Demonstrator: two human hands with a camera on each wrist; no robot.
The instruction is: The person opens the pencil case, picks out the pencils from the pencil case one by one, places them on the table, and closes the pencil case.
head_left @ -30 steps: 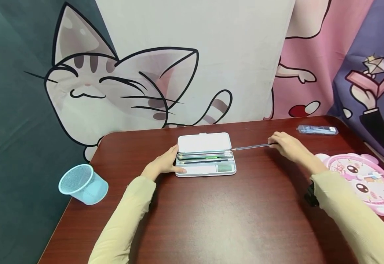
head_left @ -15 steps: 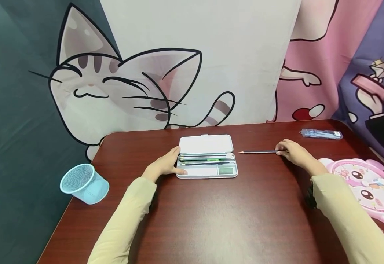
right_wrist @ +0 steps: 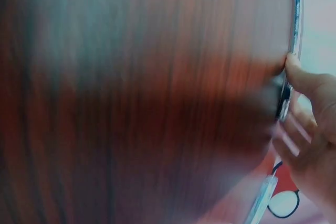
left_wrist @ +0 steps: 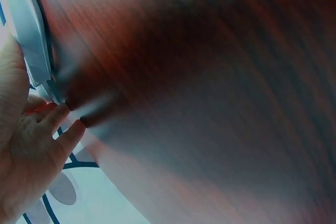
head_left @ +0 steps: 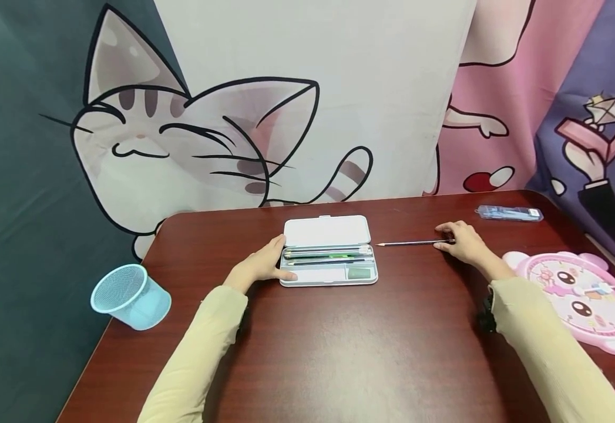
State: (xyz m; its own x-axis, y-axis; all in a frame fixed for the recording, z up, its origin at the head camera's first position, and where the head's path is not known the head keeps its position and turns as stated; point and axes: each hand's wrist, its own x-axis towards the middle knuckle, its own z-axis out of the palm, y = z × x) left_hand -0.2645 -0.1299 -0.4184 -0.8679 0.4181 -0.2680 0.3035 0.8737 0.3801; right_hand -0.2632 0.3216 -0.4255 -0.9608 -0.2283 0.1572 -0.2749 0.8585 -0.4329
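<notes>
An open white pencil case [head_left: 327, 230] lies on the brown table, with several pencils [head_left: 328, 255] and a green eraser [head_left: 359, 273] in its tray. My left hand [head_left: 256, 265] holds the case's left end, thumb at the front corner and fingers by the hinge; the left wrist view shows the thumb against the case wall [left_wrist: 32, 30]. Right of the case lies a dark, sharpened pencil [head_left: 407, 242], its tip toward the case. My right hand [head_left: 463, 242] is at its far end, thumb and forefinger spread apart with the pencil's end showing between them.
A light blue mesh pen cup [head_left: 131, 296] stands at the table's left edge. At the back right lies a clear blue plastic box [head_left: 509, 213]. A pink cartoon clock [head_left: 582, 294] lies beside my right forearm. Printed cloth [head_left: 392, 88] hangs behind the table.
My right hand has brought the pencil down toward the front, away from the case's lid, and its fingers have spread from the pencil. The left hand stays on the case.
</notes>
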